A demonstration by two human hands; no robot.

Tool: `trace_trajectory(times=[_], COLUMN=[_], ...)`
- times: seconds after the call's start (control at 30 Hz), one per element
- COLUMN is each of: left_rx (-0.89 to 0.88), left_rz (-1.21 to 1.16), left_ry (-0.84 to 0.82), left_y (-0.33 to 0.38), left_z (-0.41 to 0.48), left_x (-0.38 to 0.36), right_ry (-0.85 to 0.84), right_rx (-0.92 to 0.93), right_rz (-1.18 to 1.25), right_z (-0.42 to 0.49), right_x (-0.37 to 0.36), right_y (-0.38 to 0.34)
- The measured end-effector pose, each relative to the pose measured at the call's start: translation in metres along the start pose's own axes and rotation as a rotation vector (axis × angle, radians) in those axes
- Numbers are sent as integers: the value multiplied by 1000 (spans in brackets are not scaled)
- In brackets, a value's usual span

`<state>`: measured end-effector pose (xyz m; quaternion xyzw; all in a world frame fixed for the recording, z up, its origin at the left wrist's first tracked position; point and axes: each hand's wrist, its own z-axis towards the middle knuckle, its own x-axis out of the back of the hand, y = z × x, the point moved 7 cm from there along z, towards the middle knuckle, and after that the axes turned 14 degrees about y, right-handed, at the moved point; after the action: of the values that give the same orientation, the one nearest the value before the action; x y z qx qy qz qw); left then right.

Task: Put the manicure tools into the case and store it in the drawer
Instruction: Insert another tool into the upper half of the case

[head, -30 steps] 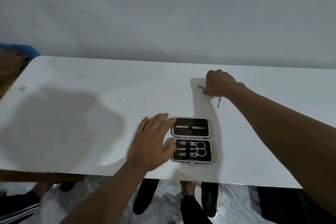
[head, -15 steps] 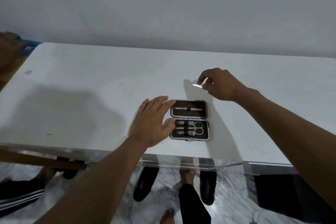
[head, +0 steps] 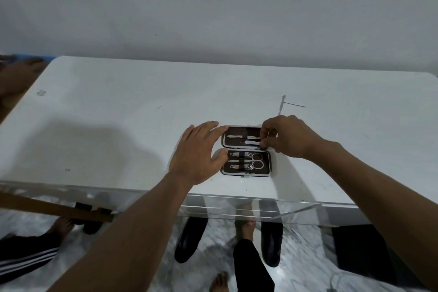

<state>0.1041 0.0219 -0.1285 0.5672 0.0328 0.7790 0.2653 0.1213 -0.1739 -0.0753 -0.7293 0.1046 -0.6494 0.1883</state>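
A small brown manicure case lies open near the front edge of the white table. Its lower half holds two nail clippers and scissors under a strap; its upper half holds a slim metal tool. My left hand lies flat against the case's left side, fingers spread. My right hand pinches a small shiny nail file and holds it over the upper half. Two thin metal tools lie loose on the table behind my right hand.
A clear acrylic drawer front runs under the table's front edge. A wooden bar sticks out at lower left. Another person's hand rests at the table's left end; feet and dark shoes stand on the marble floor below.
My right hand picked up the file from the table behind the case and carried it down to the case's upper half. My left hand stayed beside the case.
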Motion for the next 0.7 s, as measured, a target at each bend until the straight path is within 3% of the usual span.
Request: trace_trajectory(times=[0.7], left_rx=[-1], left_rz=[-8], left_ry=[29], left_y=[-2], left_z=[1], left_x=[-1], right_ry=[30], right_rx=[125], right_rz=[-134], right_z=[0], right_x=[-1], right_y=[3])
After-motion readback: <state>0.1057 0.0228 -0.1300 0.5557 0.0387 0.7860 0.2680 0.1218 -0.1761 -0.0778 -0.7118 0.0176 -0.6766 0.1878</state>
